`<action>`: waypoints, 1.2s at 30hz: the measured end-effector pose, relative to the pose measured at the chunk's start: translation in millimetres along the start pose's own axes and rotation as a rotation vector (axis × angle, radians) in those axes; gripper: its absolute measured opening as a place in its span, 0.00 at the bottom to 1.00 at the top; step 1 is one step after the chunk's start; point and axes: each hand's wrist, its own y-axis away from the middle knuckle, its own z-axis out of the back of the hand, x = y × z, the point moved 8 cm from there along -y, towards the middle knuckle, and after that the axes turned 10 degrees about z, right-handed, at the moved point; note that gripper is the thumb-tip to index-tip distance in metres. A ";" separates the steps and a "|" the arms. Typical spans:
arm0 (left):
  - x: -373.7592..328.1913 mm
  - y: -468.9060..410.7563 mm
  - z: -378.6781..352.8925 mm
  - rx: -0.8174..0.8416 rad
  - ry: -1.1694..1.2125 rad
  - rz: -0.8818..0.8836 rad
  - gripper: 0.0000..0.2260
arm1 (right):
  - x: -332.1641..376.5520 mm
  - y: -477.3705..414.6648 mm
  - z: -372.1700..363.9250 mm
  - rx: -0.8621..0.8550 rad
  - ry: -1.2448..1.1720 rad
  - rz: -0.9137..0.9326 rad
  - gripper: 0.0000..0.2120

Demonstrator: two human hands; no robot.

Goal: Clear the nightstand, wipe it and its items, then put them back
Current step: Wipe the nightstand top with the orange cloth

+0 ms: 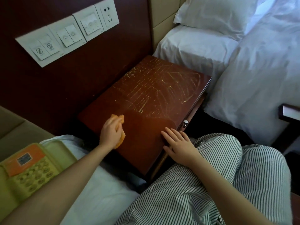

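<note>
The bedside bench (pixel 146 135) sits in the middle of the frame with nothing standing on its dark red-brown top, so the clearing step looks done. A yellow-green telephone (pixel 32 168), probably one of its items, lies at lower left on the white sheet of a bed (pixel 100 200).

The left grip (pixel 110 132) is curled round a bunched orange cloth (pixel 119 118) and presses it onto the top near its left edge, just below centre frame. The right grip (pixel 180 143) lies flat with straight fingers on the nearer edge of the top. It holds nothing and seems to steady the bench.

The wipe of the top appears to be under way. Thin yellowish streaks cover the upper and right part of the surface, while the patch around the cloth looks plain. Whether the streaks are dirt, scratches or damp marks cannot be told.

By this judgement, the rest of the top, the wipe of the telephone and its return to the bench are left.
</note>
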 end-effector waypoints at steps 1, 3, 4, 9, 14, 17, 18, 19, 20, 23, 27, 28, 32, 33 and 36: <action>0.7 -7.5 1.7 -0.037 0.006 0.074 0.16 | 2.2 -0.3 0.2 -0.009 -0.003 -0.006 0.38; -6.8 -17.6 -0.2 -0.103 0.009 0.183 0.16 | 6.0 -1.6 1.8 -0.032 -0.020 -0.028 0.30; -14.0 -20.0 -3.5 -0.124 0.008 0.204 0.16 | 8.0 -2.0 2.4 -0.043 -0.031 -0.041 0.28; -68.9 2.2 -39.6 -0.003 0.040 -0.063 0.15 | 11.0 -4.8 3.3 -0.106 -0.054 -0.114 0.27; -69.2 65.7 -50.2 0.155 0.016 -0.334 0.15 | 11.2 -7.3 4.4 -0.095 -0.055 -0.124 0.27; -48.5 64.4 -35.2 0.170 0.019 -0.370 0.14 | 12.8 -6.5 3.0 -0.081 -0.061 -0.134 0.27; -41.4 53.4 -28.6 0.148 0.025 -0.336 0.14 | 13.4 -6.1 2.3 -0.078 -0.066 -0.135 0.27; -34.8 39.0 -22.5 0.117 0.030 -0.275 0.14 | 13.4 -5.8 2.0 -0.078 -0.069 -0.138 0.27; -29.1 22.9 -17.2 0.082 0.030 -0.194 0.14 | 13.1 -5.5 2.2 -0.078 -0.071 -0.142 0.27; -25.8 -11.5 -10.6 -0.028 0.014 0.024 0.15 | 10.4 -4.0 3.7 -0.094 -0.074 -0.166 0.27; -58.7 -11.9 -25.4 -0.084 0.011 0.026 0.16 | 9.9 -2.9 8.5 -0.136 -0.067 -0.185 0.27; -69.4 -2.5 -34.3 -0.052 0.010 -0.028 0.16 | 10.7 -2.9 8.0 -0.130 -0.069 -0.186 0.27; -90.5 56.6 -57.8 0.096 0.003 -0.317 0.16 | 11.5 -3.2 8.8 -0.145 -0.072 -0.183 0.27; -86.2 66.2 -57.7 0.128 -0.005 -0.376 0.16 | 11.7 -3.4 8.9 -0.147 -0.068 -0.177 0.27; -61.8 70.0 -46.3 0.176 -0.027 -0.421 0.15 | 14.0 -3.4 7.7 -0.134 -0.056 -0.157 0.27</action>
